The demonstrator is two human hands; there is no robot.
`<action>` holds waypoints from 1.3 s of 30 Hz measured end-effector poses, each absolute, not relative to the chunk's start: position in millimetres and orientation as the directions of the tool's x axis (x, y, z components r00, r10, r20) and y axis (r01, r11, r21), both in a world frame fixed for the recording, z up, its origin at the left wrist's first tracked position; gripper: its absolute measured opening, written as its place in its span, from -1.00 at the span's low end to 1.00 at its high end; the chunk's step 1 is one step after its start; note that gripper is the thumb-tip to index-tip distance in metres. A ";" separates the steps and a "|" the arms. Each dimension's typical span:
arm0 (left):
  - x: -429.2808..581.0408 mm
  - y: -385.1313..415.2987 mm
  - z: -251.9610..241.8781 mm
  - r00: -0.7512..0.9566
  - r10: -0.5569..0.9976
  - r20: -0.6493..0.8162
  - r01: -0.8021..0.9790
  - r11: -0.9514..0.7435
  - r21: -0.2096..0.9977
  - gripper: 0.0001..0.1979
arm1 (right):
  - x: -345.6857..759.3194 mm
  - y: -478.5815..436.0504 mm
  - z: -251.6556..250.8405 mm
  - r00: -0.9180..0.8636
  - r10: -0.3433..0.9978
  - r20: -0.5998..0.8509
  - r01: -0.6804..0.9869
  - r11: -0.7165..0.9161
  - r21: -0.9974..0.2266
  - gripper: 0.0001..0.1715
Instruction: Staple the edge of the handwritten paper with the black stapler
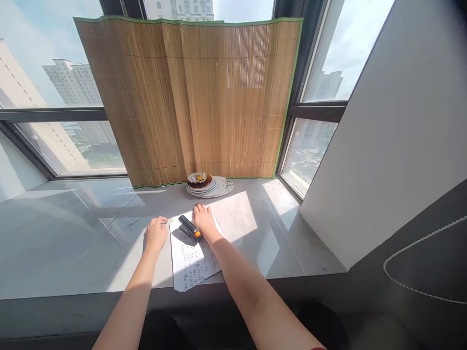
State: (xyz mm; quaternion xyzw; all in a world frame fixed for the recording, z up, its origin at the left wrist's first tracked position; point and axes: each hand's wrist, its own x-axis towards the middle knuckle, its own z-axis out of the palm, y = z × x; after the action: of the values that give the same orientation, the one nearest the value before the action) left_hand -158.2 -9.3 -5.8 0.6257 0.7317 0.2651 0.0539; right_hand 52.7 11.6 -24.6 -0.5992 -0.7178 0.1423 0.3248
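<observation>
A black stapler [188, 224] with an orange end lies on handwritten sheets of paper [189, 272] on the sill. My right hand [203, 219] rests on the top of the sheets, just right of the stapler, its fingers stretched out and lying flat. Left of the paper, my left hand [156, 232] is on the sill with its fingers curled together. A small thin thing [164, 222] sticks out at its fingertips toward the paper; it is too small to name.
Behind the paper, a stack of plates [219, 190] stands against a bamboo blind [204, 112] propped before the windows. A white wall [372, 121] slants in on the right. A beaded cord [386, 272] hangs at the far right. The sill's front edge [292, 278] runs below my forearms.
</observation>
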 end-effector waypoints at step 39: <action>33.1 -64.1 -7.9 0.264 0.957 0.123 0.792 -0.288 0.538 -0.34 | 225.8 -88.8 -27.8 0.093 0.889 0.448 0.537 0.334 -0.775 -0.52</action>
State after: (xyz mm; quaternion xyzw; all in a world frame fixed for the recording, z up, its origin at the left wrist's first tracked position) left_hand 33.1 -64.1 -7.9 0.7724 0.5660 0.2178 0.1886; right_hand 225.8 -88.8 -27.8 -0.5489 -0.6495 0.1778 0.4952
